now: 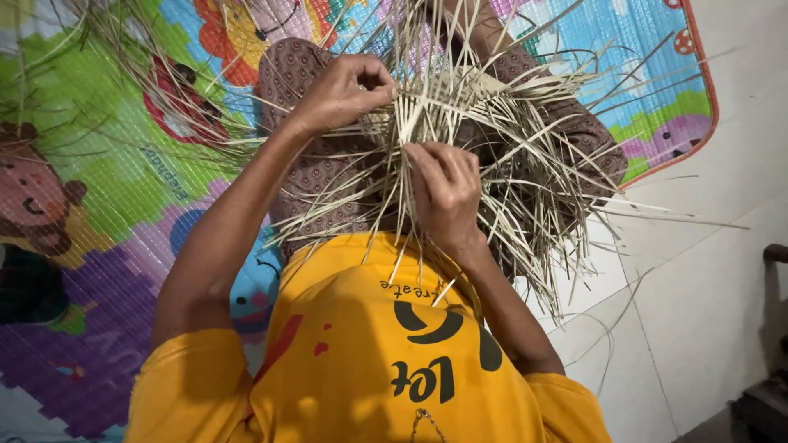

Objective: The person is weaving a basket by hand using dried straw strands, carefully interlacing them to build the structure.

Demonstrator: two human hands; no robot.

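A half-woven piece of pale dry straw strips [484,123] rests on my lap, with loose ends fanning out in all directions. My left hand [345,90] is at the weave's upper left edge, fingers pinched on a few strips. Closer to my body, my right hand [447,193] is curled around a bunch of upright strips at the centre of the weave. The two hands are a short way apart, with the strips running between them. My legs in brown patterned cloth [312,164] lie under the weave, and my yellow shirt [361,353] fills the bottom of the view.
I sit on a colourful cartoon play mat [107,180] with an orange border. White floor tiles [706,246] lie to the right, with stray strips on them. A dark piece of furniture [771,328] stands at the right edge.
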